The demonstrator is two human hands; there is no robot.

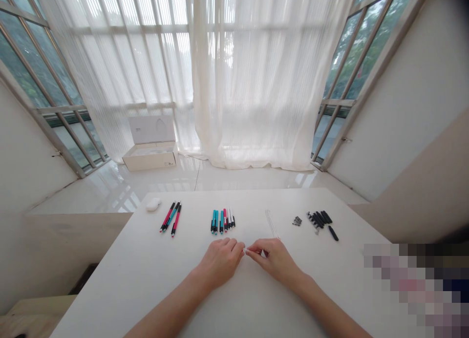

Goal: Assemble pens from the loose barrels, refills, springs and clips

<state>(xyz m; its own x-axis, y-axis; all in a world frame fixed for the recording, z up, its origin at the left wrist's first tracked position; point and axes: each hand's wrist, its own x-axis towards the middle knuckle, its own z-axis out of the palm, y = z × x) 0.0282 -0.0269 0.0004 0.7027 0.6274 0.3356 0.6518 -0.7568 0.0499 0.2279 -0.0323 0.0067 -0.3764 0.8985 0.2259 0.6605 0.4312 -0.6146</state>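
Note:
My left hand is closed, its thumb and fingers pressed together around something mostly hidden, with a small reddish spot at the fingertips. Facing it almost tip to tip, my right hand pinches a small, pale, thin piece that I cannot make out. Just beyond the hands lies a row of blue, red and white pen barrels with black clips. Thin pen refills lie beyond my right hand. Farther right are small dark metallic pieces and black pen grips with grey tips beside them.
Several whole-looking red and blue pens lie on the left of the white table, near a white rounded case. An open white box stands on the ledge by the curtain. A blurred patch covers the lower right.

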